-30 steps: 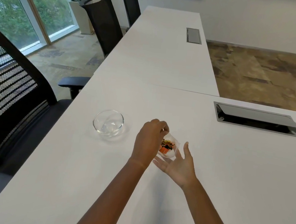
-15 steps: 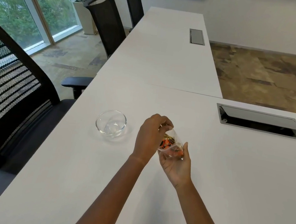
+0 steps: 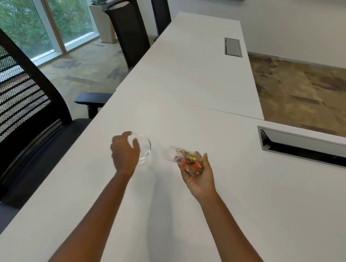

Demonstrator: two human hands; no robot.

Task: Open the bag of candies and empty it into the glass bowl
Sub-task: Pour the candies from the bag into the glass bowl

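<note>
A small clear bag of candies (image 3: pixel 184 158), with orange and gold pieces inside, lies in my right hand (image 3: pixel 199 176), which is closed around its lower part; the bag's clear top points left toward the bowl. The glass bowl (image 3: pixel 145 148) stands on the white table (image 3: pixel 245 201) and looks empty. My left hand (image 3: pixel 124 153) is over the bowl's near left rim with fingers apart, covering part of it; whether it touches the glass I cannot tell.
A black mesh office chair (image 3: pixel 19 120) stands close at the table's left edge, with two more chairs (image 3: pixel 126 31) farther back. An open grey cable hatch (image 3: pixel 307 148) is set into the table at right. Another hatch (image 3: pixel 233 47) lies on the far table.
My left hand has let go of the bag and moved left to the bowl. My right hand now holds the bag alone, a little farther right.
</note>
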